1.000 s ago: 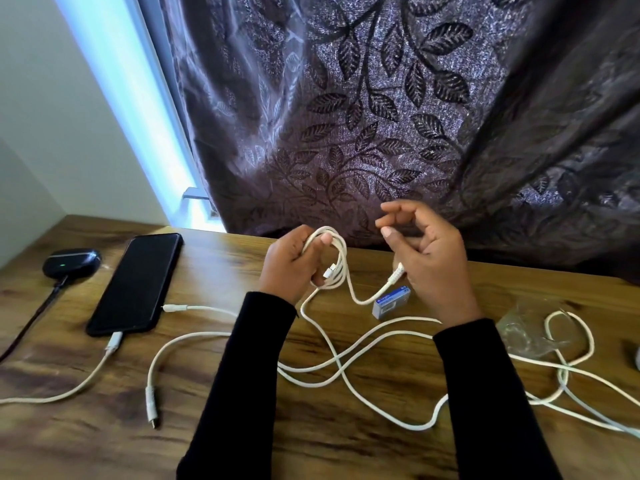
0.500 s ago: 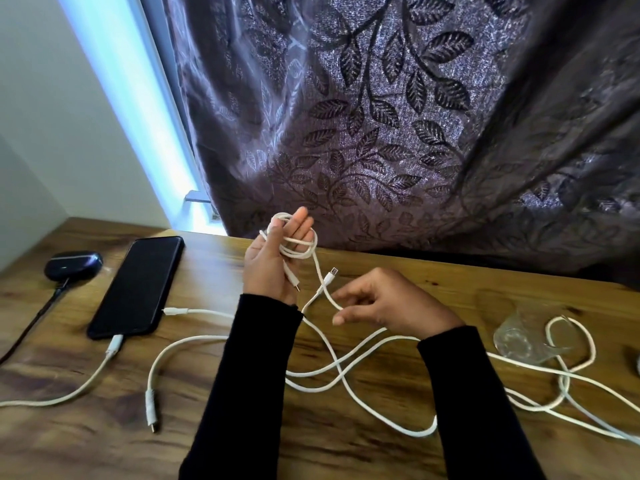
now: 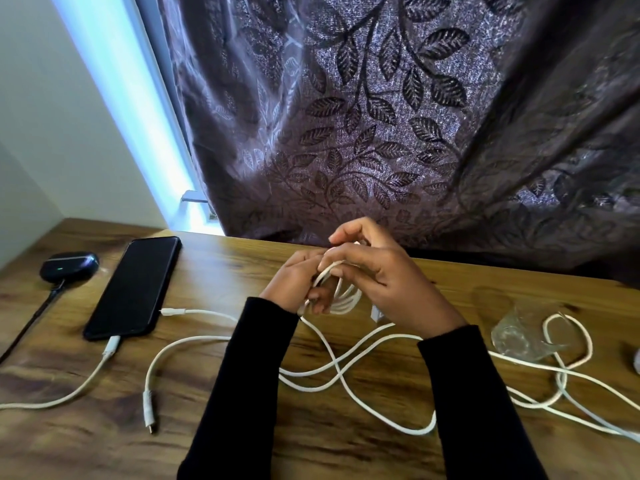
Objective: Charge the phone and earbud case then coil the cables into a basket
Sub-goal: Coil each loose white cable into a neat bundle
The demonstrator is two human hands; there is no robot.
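A small coil of white cable (image 3: 341, 292) sits between my two hands above the wooden table (image 3: 242, 452). My left hand (image 3: 294, 284) grips the coil from the left. My right hand (image 3: 384, 275) crosses over it, fingers curled round the cable's strands. The rest of that cable (image 3: 349, 386) trails loose across the table toward me. At the left a black phone (image 3: 133, 289) lies flat with a white cable (image 3: 90, 372) plugged into its near end. Beyond the phone, a dark earbud case (image 3: 69, 266) shows a green light, a black cable (image 3: 31, 323) running from it.
Another white cable (image 3: 152, 379) lies loose by the phone, one plug at the front, one near my left sleeve. More white cable loops (image 3: 568, 344) and a clear plastic bag (image 3: 519, 336) lie at the right. A dark leaf-patterned curtain (image 3: 381, 116) hangs behind the table.
My right hand rose from the table and came over the coil in my left hand. My left hand's fingers closed around the coil and lowered a little.
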